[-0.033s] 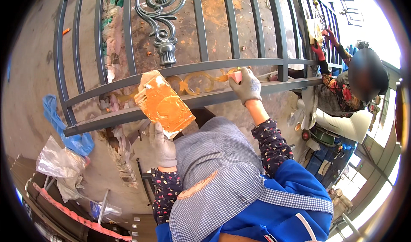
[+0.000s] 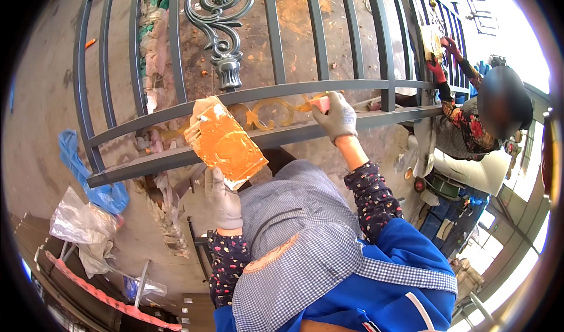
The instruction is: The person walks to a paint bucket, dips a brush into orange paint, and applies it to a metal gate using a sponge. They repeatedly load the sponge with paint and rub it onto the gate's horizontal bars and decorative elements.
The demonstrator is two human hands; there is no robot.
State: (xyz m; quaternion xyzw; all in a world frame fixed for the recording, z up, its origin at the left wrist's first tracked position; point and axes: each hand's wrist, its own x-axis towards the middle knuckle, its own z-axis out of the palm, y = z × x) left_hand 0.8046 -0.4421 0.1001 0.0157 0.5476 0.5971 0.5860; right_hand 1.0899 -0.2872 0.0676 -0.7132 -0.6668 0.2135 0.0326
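Observation:
My gloved left hand [image 2: 225,201] grips the lower edge of a rectangular board [image 2: 228,141] smeared with thick orange-gold paint or paste. The board is tilted in front of the lower rails of a dark grey metal railing [image 2: 276,90]. Between thumb and fingers, my gloved right hand [image 2: 339,118] pinches a small pink block [image 2: 321,103], which looks like a piece of sponge. That block is at the right end of gold-coloured scrollwork [image 2: 270,113] set between the two lower rails. Whether it touches the metal, I cannot tell. Part of the scrollwork is hidden behind the board.
A grey cast ornament [image 2: 221,32] fills a gap between the railing's bars. At right a co-worker [image 2: 470,120] in red gloves works on the same row of railing, holding a pale board [image 2: 432,41]. Blue plastic [image 2: 97,179] and clear plastic [image 2: 82,220] lie at left.
My right hand with the pink block has shifted very slightly to the left and up. My left hand and the board look the same.

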